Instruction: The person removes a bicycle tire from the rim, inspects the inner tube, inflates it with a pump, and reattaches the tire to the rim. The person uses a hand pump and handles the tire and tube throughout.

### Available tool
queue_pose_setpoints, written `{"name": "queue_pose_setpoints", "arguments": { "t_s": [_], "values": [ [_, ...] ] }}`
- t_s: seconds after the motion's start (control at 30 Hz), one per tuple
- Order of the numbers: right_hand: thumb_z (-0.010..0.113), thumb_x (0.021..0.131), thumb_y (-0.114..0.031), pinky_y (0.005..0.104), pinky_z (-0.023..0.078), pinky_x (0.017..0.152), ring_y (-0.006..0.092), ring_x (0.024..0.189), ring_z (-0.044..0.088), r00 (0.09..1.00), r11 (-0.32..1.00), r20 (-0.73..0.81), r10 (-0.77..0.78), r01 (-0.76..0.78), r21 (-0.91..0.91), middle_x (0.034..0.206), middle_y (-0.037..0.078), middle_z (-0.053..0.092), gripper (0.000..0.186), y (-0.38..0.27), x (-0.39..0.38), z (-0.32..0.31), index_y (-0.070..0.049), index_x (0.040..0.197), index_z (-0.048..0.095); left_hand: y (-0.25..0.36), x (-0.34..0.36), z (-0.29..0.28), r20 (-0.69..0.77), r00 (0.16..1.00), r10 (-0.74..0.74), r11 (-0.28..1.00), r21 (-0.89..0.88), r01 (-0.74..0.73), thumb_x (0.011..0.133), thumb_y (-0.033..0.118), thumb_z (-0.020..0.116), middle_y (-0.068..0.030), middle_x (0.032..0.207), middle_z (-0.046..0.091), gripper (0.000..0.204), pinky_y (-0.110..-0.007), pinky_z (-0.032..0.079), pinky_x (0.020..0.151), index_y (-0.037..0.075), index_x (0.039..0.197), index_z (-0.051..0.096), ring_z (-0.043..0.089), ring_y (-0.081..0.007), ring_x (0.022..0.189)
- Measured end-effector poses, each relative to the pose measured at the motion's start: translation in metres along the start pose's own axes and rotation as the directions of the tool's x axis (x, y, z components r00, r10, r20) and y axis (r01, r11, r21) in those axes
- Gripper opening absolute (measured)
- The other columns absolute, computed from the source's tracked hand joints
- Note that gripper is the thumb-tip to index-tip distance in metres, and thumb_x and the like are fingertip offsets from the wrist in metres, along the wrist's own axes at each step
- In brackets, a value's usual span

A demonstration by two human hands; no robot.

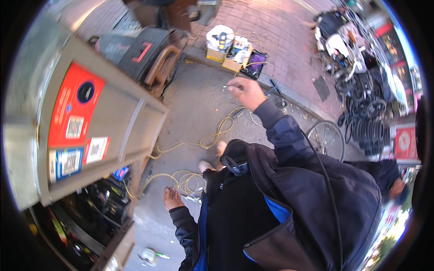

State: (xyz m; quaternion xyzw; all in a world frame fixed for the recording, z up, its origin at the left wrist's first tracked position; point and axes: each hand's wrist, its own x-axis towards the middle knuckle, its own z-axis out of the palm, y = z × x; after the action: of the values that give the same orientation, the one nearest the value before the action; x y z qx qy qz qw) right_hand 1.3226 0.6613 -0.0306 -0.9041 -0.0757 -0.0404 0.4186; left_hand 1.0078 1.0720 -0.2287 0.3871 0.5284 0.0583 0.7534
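Observation:
My right hand point(246, 92) reaches out over the grey pavement from a dark blue sleeve. Its fingers are pinched together, and a tiny pale bit shows by the fingertips, too small to name. Beyond it, at the kerb, sit open boxes of parts point(237, 54). My left hand point(172, 198) hangs low, its fingers loosely stretched and holding nothing visible. Close by it, a yellow cable point(187, 180) lies coiled on the ground, and a second stretch of yellow hose or cord point(212, 143) loops between my hands.
A metal cabinet point(117, 122) with red stickers stands at left, above a dark tool-filled compartment point(106, 201). A black case point(144, 52) lies behind it. To the right are a bicycle wheel point(326, 140), stacked tyres point(368, 133) and piled bikes. Another person point(382, 174) is at far right.

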Motion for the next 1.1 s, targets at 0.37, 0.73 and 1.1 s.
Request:
{"name": "queue_pose_setpoints", "arguments": {
  "t_s": [0.37,0.73,1.1],
  "values": [
    [0.065,0.097,-0.008,0.0277,0.055,0.073,0.0115,0.076,0.066,0.716,0.889,-0.538,0.445,-0.281,0.362,0.098,0.007,0.071,0.026,0.207,-0.079,-0.215,0.001,0.121,0.068,-0.006,0.022,0.268,0.335,0.941,-0.051,0.931,0.358,-0.077,0.094,0.015,0.068,-0.0076,0.098,0.069,0.02,-0.037,0.054,0.074,0.007,0.112,0.066,0.066,-0.0223,0.087],
    [0.066,0.097,-0.012,0.0259,0.053,0.071,0.0109,0.077,0.064,0.557,0.73,-0.496,0.666,-0.351,0.586,0.101,0.008,0.07,0.033,0.38,-0.026,-0.283,0.004,0.126,0.064,-0.086,-0.083,0.491,0.474,0.877,-0.08,0.856,0.483,-0.183,0.097,0.011,0.066,-0.0102,0.102,0.07,0.017,-0.035,0.054,0.071,0.004,0.112,0.067,0.068,-0.0207,0.085],
    [0.067,0.097,-0.019,0.0289,0.054,0.083,0.0154,0.093,0.069,0.49,0.603,-0.384,0.783,-0.443,0.664,0.109,0.012,0.074,0.036,0.496,0.14,-0.253,0.003,0.125,0.067,-0.143,0.009,0.645,0.369,0.885,-0.285,0.792,0.611,0.0,0.098,0.014,0.066,-0.0085,0.097,0.071,0.018,-0.032,0.056,0.063,0.004,0.113,0.068,0.069,-0.0196,0.079]
  ]
}}
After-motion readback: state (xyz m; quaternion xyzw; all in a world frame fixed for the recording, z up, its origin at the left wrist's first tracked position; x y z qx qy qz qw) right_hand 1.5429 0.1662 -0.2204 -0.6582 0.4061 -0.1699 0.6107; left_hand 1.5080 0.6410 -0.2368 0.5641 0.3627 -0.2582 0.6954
